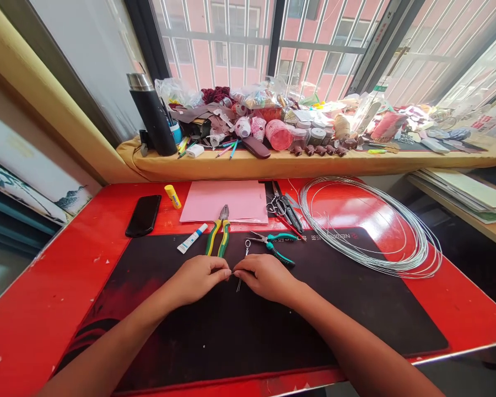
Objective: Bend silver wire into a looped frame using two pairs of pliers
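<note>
Both hands meet over the dark desk mat, fingertips almost touching. My right hand (270,280) is closed on a thin silvery wire piece (247,247), bent into a small loop that stands up beyond the fingers; loose wire ends hang below them. With thumb and forefinger, my left hand (200,279) pinches what looks like a thin end of that same wire; the exact grip is hidden. Just beyond my left hand lie combination pliers (217,237) with green and yellow handles. Past my right hand rest needle-nose pliers (275,243) with teal handles, jaws pointing left.
A large coil of wire (417,259) lies at the right. Pink paper (227,201), a glue stick (172,196), a phone (143,215), a white-and-blue tube (192,238) and scissors (276,205) lie beyond the hands. A thermos (154,116) and craft clutter line the windowsill.
</note>
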The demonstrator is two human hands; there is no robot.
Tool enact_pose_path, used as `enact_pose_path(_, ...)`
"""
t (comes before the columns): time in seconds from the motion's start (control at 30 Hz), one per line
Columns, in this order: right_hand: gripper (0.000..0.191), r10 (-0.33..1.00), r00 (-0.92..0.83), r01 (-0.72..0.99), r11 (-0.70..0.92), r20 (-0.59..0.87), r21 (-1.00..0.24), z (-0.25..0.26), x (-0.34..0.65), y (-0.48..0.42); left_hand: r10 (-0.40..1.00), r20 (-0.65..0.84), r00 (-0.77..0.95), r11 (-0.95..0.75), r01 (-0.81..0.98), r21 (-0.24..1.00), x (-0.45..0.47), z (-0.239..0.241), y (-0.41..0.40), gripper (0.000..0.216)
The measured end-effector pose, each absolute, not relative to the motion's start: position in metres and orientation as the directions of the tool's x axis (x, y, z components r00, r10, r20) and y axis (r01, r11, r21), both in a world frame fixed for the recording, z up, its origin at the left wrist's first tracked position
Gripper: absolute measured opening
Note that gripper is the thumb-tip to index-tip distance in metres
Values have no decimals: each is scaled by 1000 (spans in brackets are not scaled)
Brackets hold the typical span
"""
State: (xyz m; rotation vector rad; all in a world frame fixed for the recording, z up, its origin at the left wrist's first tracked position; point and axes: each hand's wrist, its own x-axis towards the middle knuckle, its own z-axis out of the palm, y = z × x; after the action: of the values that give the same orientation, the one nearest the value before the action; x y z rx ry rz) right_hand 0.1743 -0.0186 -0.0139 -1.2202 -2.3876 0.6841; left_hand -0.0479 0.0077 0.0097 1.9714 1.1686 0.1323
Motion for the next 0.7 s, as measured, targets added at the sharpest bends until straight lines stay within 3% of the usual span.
enact_pose_path(0.5,21,832,-553,770,496,-33,-402,1,171,-14,810,-219,543,-329,732,597,-37,1,-1,29)
enact_pose_path(0.7,20,870,-493,730,413,-2,-544,-10,171,-22,869,-120,480,-327,739,589,-36,-8,-14,30)
